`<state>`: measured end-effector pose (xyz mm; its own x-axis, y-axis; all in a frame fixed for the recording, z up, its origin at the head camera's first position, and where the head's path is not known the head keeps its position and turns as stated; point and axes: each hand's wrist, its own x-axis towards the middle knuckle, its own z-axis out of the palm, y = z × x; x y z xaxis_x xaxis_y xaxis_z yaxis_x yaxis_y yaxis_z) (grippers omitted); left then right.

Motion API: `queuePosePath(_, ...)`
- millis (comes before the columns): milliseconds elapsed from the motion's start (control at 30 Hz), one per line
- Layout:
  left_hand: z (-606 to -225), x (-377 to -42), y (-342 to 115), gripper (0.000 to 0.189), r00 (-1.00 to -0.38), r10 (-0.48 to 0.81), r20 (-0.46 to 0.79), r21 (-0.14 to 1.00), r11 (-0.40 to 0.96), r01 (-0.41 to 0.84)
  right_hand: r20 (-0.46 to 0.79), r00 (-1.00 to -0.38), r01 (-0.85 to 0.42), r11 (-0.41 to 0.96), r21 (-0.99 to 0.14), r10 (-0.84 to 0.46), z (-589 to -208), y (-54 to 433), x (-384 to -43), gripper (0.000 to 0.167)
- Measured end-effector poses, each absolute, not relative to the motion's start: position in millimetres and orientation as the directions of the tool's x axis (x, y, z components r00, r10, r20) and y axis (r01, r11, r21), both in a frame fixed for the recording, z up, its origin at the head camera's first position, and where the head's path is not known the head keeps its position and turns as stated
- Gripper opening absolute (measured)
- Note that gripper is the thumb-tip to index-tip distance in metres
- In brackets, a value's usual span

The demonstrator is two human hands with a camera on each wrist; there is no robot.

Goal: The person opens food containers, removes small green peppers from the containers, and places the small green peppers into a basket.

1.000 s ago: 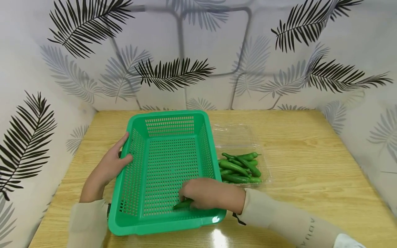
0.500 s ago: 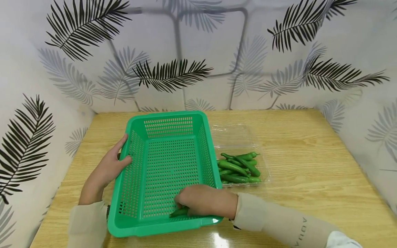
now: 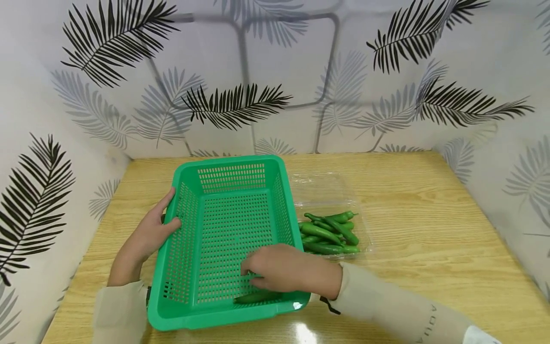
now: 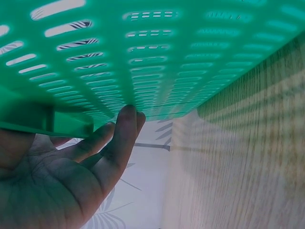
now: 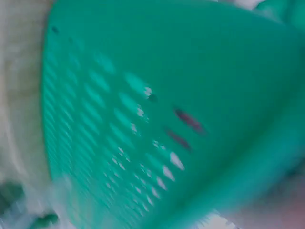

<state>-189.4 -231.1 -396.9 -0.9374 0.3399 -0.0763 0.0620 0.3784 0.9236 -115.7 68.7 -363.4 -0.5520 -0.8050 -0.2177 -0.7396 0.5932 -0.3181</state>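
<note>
Right bare hand [image 3: 275, 270] hangs over the near end of a green rectangular plastic basket with slotted walls [image 3: 215, 319]; thumb and forefinger bent, tips apart, other fingers hidden. Just below, one long dark-green pepper [image 3: 258, 297] lies on the basket floor beside the near wall. Left bare hand [image 3: 150, 229] clamped on the basket's left side, thumb over the rim, fingers against the outer wall. Right of basket: clear plastic container [image 3: 320, 188], lid back, heap of glossy green peppers [image 3: 328, 234] inside. Light wood-grain table [image 3: 421, 215] beneath.
</note>
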Motion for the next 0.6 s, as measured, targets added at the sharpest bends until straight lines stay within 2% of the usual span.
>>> queuePosePath(333,-398,-191,-229,0.076,-0.936,0.337,-0.097,0.928,0.37,0.037,0.084,-0.662,-0.71,0.587,-0.389,-0.745,-323,109,-119,0.02)
queuePosePath(600,-398,-191,-232,0.076,-0.941,0.327,-0.091,0.924,0.38,0.043,0.211,-0.664,-0.732,0.565,-0.381,-0.717,-320,139,-124,0.016)
